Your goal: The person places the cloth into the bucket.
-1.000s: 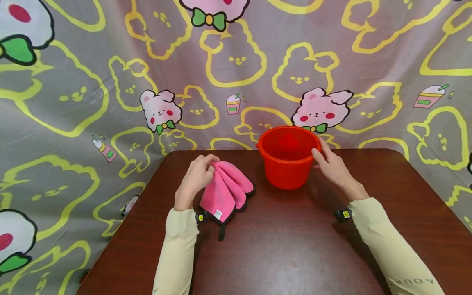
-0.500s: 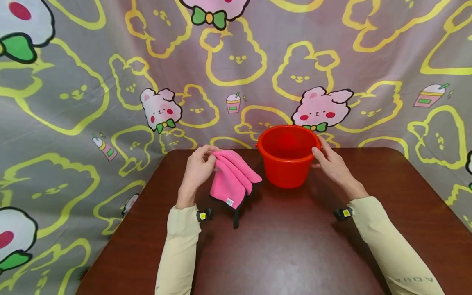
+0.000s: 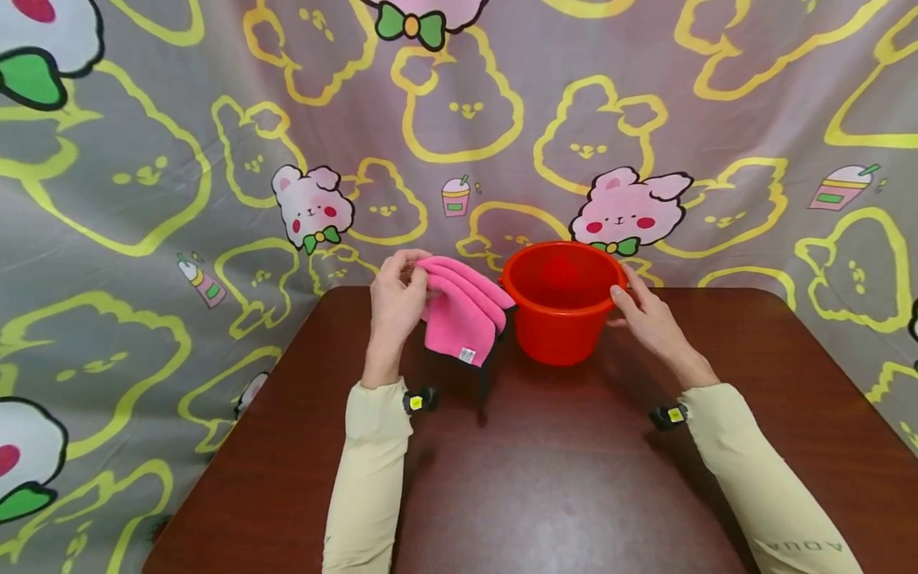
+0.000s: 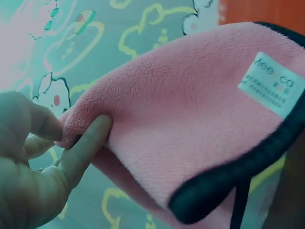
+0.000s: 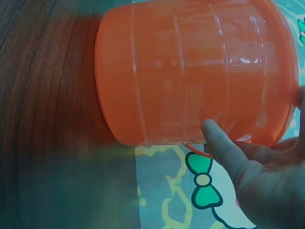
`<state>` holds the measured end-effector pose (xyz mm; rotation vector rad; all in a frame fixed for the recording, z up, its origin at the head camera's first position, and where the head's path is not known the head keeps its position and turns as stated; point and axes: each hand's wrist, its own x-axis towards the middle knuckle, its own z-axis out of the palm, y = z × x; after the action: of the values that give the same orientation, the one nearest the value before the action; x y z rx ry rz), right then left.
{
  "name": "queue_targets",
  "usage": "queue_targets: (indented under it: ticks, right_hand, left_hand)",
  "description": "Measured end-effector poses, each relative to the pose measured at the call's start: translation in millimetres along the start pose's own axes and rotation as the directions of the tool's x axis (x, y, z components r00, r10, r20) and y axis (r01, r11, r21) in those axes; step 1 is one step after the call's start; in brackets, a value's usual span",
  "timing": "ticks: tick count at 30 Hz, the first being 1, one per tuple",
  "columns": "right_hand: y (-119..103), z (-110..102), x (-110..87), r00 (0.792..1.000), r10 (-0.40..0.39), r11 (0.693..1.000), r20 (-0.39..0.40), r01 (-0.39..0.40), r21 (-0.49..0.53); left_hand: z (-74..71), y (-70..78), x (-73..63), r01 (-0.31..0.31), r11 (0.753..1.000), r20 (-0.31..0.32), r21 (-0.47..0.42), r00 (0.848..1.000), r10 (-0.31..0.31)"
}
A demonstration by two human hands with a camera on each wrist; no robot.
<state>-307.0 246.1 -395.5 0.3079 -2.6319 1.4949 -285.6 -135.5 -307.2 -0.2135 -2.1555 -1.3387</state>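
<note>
One cloth [image 3: 462, 311] droops rightward from the pinch of my left hand [image 3: 398, 299], near the bucket [image 3: 559, 335] my right hand [image 3: 651, 320] holds by its side.

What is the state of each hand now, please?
Left hand: pinching the black-edged pink plush cloth.
Right hand: holding the round red plastic bucket from the side.
</note>
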Motion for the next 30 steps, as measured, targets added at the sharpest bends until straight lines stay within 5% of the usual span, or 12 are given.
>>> queue_targets:
  ticks: [8, 15, 30]
  right_hand:
    - [1, -1, -0.9, 1.0, 0.02, 1.0, 0.011, -0.02, 0.01]
    - [-1, -1, 0.5, 1.0, 0.017, 1.0, 0.005, -0.017, 0.013]
    - [-2, -3, -1.0, 1.0, 0.021, 1.0, 0.013, -0.021, 0.011]
  left_hand:
    - [12.8, 29.3, 7.6, -0.066, 0.99, -0.075, -0.125, 0.996, 0.057]
    - [21.5, 51.4, 11.8, -0.141, 0.956, -0.126, -0.259, 0.986, 0.112]
    - [62.0, 75.1, 16.5, -0.378, 0.879, -0.2, -0.29, 0.922, 0.33]
